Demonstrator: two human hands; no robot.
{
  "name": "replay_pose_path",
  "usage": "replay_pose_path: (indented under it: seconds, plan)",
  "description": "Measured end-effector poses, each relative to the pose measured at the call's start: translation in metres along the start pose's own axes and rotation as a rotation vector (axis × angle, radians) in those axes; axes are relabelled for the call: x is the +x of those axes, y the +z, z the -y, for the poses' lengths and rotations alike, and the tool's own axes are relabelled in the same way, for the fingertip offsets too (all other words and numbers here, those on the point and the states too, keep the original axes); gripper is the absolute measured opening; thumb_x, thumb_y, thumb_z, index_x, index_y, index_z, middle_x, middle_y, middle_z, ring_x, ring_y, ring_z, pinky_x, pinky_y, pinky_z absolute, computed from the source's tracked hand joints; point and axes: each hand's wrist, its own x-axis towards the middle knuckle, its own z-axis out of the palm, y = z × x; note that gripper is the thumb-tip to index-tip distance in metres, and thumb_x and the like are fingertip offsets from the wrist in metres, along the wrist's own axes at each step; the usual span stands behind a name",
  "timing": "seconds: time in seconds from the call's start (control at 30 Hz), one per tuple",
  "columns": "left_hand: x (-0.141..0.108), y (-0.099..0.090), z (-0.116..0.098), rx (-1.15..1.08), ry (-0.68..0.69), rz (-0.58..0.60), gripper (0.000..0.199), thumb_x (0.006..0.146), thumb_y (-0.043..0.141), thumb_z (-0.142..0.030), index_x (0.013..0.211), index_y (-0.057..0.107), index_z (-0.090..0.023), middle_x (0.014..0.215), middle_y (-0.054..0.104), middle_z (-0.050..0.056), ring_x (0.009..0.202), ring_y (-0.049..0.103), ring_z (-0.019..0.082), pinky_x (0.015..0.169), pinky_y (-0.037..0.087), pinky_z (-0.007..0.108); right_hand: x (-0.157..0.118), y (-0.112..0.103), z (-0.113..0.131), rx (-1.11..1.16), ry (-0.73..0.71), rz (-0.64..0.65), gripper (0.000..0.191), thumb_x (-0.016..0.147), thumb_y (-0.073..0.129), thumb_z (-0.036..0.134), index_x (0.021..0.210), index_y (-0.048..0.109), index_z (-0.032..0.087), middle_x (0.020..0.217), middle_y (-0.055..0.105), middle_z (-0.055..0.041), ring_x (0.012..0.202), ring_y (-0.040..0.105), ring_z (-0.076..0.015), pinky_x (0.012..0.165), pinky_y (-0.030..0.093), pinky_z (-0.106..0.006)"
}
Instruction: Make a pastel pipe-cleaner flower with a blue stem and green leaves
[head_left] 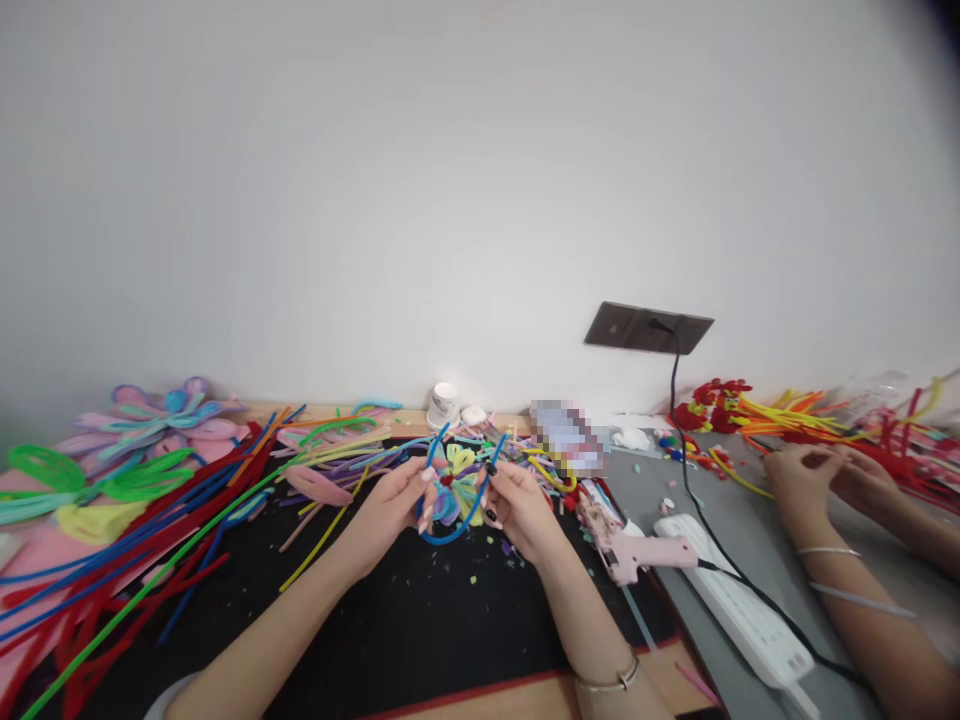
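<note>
Basically, a big pink-and-blue flower (176, 425) is lying at far left, with a green-looped flower (60, 490) resting just nearer. Red and blue fuzzy sticks (161, 545) are spreading beside them, and a long green stick (187, 535) is running diagonally over the pile. Next, a pink loop (319, 485) is lying near the back of the black mat (360, 640).

At center, the left hand (397, 500) is pinching one side of a bent blue stick (452, 538), fingers closed on it. The stick is hanging in a U above the mat, both ends pointing up. Behind it, yellow and purple loops (459, 480) are showing; whether they are touching it, cannot tell. A white cup (443, 405) is standing by the wall. The right hand (521, 505) is gripping the stick's other side, thumb and fingers closed.

Further right, a pixelated phone-like item (570, 438) is lying behind a pink glue gun (645, 552). A white power strip (739, 600) is resting on the gray surface (697, 590). At far right, another person's hands (817, 480) are coming together near red and orange sticks (795, 415); their grip is unclear.
</note>
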Motion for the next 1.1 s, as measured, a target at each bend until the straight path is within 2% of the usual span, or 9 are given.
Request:
replay_pose_path:
  seconds: [0.13, 0.3, 0.43, 0.53, 0.7, 0.87, 1.1]
  plan:
    - [0.000, 0.004, 0.007, 0.182, 0.000, 0.057, 0.027, 0.086, 0.045, -0.044, 0.083, 0.050, -0.017, 0.054, 0.048, -0.006, 0.039, 0.036, 0.007, 0.043, 0.033, 0.020, 0.000, 0.005, -0.005, -0.116, 0.011, 0.012, 0.024, 0.074, 0.067, 0.034, 0.067, 0.056, 0.014, 0.047, 0.052, 0.0041, 0.035, 0.041, -0.0057, 0.032, 0.033, -0.016]
    - [-0.003, 0.010, 0.011, 0.241, -0.012, 0.061, 0.028, 0.086, 0.041, -0.045, 0.077, 0.045, -0.019, 0.053, 0.047, -0.007, 0.035, 0.029, 0.005, 0.037, 0.028, 0.018, 0.000, 0.007, -0.007, -0.198, -0.021, 0.021, 0.022, 0.071, 0.069, 0.030, 0.072, 0.054, 0.014, 0.059, 0.065, -0.0007, 0.039, 0.053, -0.0085, 0.036, 0.046, -0.019]
    - [-0.006, 0.011, 0.015, 0.345, -0.025, 0.037, 0.030, 0.089, 0.036, -0.047, 0.075, 0.041, -0.020, 0.042, 0.037, -0.010, 0.033, 0.029, 0.006, 0.036, 0.027, 0.017, 0.001, 0.007, -0.011, -0.231, -0.009, 0.004, 0.022, 0.069, 0.070, 0.029, 0.070, 0.053, 0.014, 0.058, 0.066, -0.0013, 0.040, 0.057, -0.0105, 0.038, 0.048, -0.021]
    - [-0.007, 0.011, 0.020, 0.352, -0.055, 0.033, 0.031, 0.088, 0.036, -0.049, 0.074, 0.039, -0.021, 0.038, 0.033, -0.011, 0.031, 0.028, 0.006, 0.035, 0.022, 0.017, 0.001, 0.007, -0.014, -0.274, -0.011, 0.020, 0.022, 0.068, 0.071, 0.029, 0.069, 0.056, 0.013, 0.054, 0.064, -0.0003, 0.041, 0.058, -0.0107, 0.040, 0.048, -0.020]
    - [-0.008, 0.012, 0.024, 0.289, -0.094, 0.087, 0.032, 0.088, 0.033, -0.050, 0.078, 0.040, -0.021, 0.045, 0.048, -0.006, 0.033, 0.026, 0.006, 0.035, 0.016, 0.019, 0.001, 0.007, -0.015, -0.286, -0.004, 0.046, 0.023, 0.066, 0.073, 0.031, 0.069, 0.060, 0.013, 0.053, 0.061, 0.0013, 0.041, 0.055, -0.0090, 0.041, 0.048, -0.019]
    - [-0.009, 0.014, 0.017, 0.301, -0.050, 0.078, 0.033, 0.086, 0.037, -0.051, 0.073, 0.041, -0.020, 0.047, 0.034, -0.009, 0.040, 0.025, 0.007, 0.040, 0.021, 0.019, 0.001, 0.006, -0.012, -0.251, 0.028, 0.045, 0.024, 0.066, 0.074, 0.029, 0.077, 0.059, 0.014, 0.058, 0.062, 0.0017, 0.043, 0.055, -0.0090, 0.040, 0.049, -0.020]
    - [-0.012, 0.014, 0.018, 0.313, -0.108, 0.141, 0.030, 0.088, 0.035, -0.049, 0.074, 0.037, -0.022, 0.050, 0.031, -0.010, 0.041, 0.021, 0.008, 0.040, 0.018, 0.020, 0.000, 0.006, -0.006, -0.231, 0.036, 0.020, 0.026, 0.074, 0.067, 0.031, 0.092, 0.061, 0.014, 0.052, 0.056, 0.0050, 0.034, 0.042, -0.0042, 0.030, 0.033, -0.013]
